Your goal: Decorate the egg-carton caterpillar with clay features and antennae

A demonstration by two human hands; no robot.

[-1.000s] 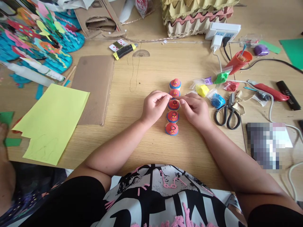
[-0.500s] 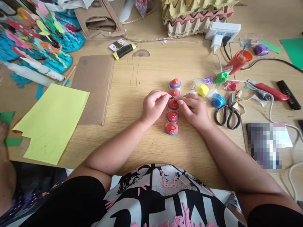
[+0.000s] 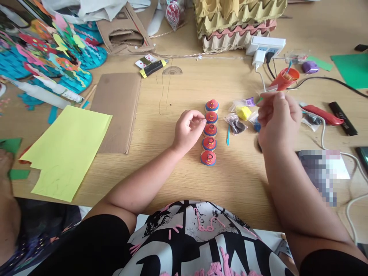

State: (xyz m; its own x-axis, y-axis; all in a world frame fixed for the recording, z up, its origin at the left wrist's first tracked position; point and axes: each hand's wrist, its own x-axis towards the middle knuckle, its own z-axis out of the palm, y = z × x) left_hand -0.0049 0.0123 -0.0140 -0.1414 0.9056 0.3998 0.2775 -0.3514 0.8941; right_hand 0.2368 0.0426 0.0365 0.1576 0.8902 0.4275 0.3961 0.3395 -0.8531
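A column of several small cups with red clay tops (image 3: 211,117), blue rims and yellow smiling faces stands on the wooden table. The three nearest carry dark curved strips. My left hand (image 3: 188,130) is beside the second cup from the back, thumb and forefinger pinched at its left edge; anything between them is too small to make out. Raised over the right side is my right hand (image 3: 278,119), fingers bent together near the orange cup. Whatever it holds, if anything, is hidden. Bagged yellow clay (image 3: 243,112), bagged dark clay (image 3: 237,125) and a blue plastic tool (image 3: 228,135) lie between the cups and that hand.
Left lie a cardboard sheet (image 3: 116,111) and yellow paper (image 3: 69,153). Egg trays (image 3: 238,27) and a power strip (image 3: 266,45) stand behind. An orange cup (image 3: 284,79), red-handled cutter (image 3: 324,114) and cables are right. Another person's hand (image 3: 5,165) rests far left.
My right hand has moved away from the clay-topped cups, up and to the right, now covering the scissors. The dark clay bag and blue tool are uncovered. My left hand stays by the cups.
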